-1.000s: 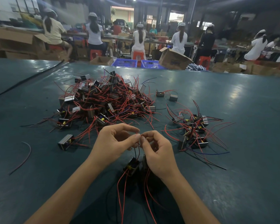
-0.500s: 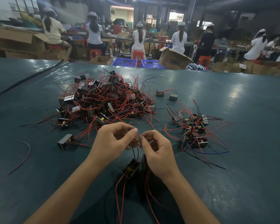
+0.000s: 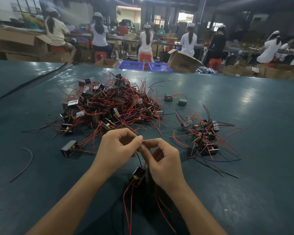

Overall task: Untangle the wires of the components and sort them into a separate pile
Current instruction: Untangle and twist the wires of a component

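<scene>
Teal surface [image 3: 244,192] | left hand [image 3: 116,148] and right hand [image 3: 165,164] pinch wires [image 3: 139,157] above component [image 3: 137,176] | risk: hard tug could snap tangled leads

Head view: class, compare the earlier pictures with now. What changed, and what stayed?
Barely anything moved: the left hand and right hand keep pinching the wires above the component, their meeting point drifting slightly left. The big pile and small pile stayed put.
</scene>
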### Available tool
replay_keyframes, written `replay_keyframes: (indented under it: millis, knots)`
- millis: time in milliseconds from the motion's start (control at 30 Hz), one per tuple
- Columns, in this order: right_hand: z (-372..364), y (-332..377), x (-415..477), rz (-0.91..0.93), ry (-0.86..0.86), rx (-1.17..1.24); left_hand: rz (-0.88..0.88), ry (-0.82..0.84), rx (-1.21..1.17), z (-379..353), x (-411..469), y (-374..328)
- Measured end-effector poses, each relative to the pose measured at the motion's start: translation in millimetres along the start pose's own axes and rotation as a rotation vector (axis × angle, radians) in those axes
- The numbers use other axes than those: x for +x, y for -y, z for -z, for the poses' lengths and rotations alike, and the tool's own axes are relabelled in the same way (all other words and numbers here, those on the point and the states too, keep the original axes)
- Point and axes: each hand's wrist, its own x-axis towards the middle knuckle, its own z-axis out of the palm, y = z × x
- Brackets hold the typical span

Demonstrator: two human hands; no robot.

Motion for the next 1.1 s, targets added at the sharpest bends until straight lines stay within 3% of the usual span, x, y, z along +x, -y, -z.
replay_keyframes:
  millis: [200, 433, 900, 1100]
  knots:
    - [-4.1, -3.3, -1.7, -0.003, -0.029, -0.056, 0.075, 0.018, 0.026, 2.7, 4.1, 2.9]
    - [-3.1, 0.9, -1.4, -0.015, -0.038, -0.011, 0.006, 0.032, -0.003, 3.4, 3.1, 0.2]
    - [-5.9, 2.0, -5.5, 0.018, -0.097, -0.187, -0.168, -0.156, 0.249, -3.0, -4.9, -1.6]
    - [-6.1, 2.6, -4.7, 0.008, -0.107, -0.189, -0.193, -0.142, 0.280, -1.7, -5.1, -2.3]
